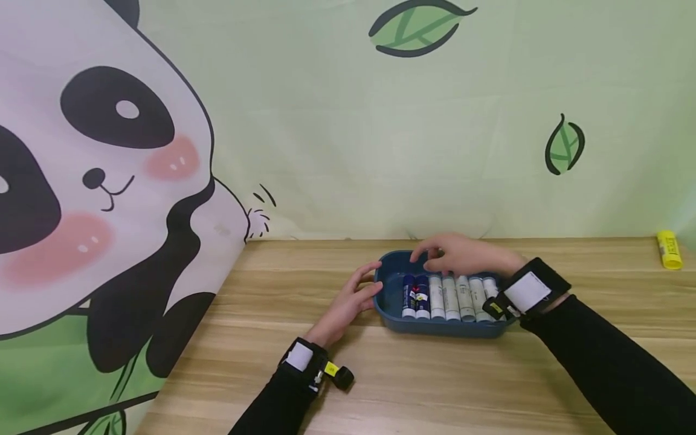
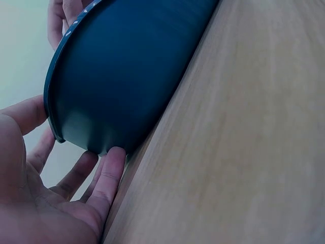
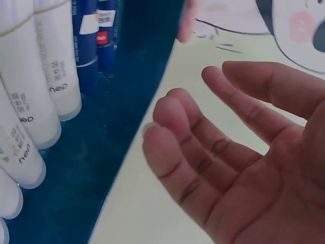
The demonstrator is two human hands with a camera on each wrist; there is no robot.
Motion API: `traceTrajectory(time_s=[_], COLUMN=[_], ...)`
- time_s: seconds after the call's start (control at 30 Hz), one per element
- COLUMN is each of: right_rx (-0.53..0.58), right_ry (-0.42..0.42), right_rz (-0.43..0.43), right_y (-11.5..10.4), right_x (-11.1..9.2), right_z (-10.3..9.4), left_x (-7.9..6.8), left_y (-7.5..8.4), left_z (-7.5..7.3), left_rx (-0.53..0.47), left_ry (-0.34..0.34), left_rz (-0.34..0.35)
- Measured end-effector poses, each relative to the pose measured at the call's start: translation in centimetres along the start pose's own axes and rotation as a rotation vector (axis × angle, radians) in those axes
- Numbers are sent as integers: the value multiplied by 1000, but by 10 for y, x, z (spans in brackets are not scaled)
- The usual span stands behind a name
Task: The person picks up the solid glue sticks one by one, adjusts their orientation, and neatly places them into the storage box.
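Note:
A dark blue oblong basket stands on the wooden table. Inside it, two blue glue sticks lie side by side at the left of a row of several white glue sticks. My left hand rests its spread fingertips against the basket's left end; the left wrist view shows them on the outer wall. Over the far rim hovers my right hand, fingers loosely bent. In the right wrist view nothing sits between its fingers, which are apart from the glue sticks.
A yellow glue stick is at the table's far right, by the back edge. Behind the table hangs a pale green cloth printed with leaves and a large panda. Each wrist wears a black strap with a small camera.

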State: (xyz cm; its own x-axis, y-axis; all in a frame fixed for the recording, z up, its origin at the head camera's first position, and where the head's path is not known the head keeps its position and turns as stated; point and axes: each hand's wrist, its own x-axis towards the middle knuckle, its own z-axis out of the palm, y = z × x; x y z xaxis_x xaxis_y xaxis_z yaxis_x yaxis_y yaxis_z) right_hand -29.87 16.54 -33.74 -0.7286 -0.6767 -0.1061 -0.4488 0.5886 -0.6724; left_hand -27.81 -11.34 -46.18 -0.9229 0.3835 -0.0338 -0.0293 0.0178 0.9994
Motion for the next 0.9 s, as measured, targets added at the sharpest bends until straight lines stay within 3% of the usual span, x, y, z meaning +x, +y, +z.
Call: traceTrajectory(time_s=[0.47, 0.73, 0.9], right_rx=[62, 25, 17], right_ry=[212, 348, 376], right_rz=[-81, -36, -25], right_y=[18, 31, 37], right_x=[-35, -63, -69], right_z=[-20, -28, -31], left_x=[0, 0, -1], left_y=[-1, -1, -2], left_z=[-1, -1, -3], left_rx=[-11, -4, -2], left_ry=[12, -5, -7], left_rz=[20, 8, 10])
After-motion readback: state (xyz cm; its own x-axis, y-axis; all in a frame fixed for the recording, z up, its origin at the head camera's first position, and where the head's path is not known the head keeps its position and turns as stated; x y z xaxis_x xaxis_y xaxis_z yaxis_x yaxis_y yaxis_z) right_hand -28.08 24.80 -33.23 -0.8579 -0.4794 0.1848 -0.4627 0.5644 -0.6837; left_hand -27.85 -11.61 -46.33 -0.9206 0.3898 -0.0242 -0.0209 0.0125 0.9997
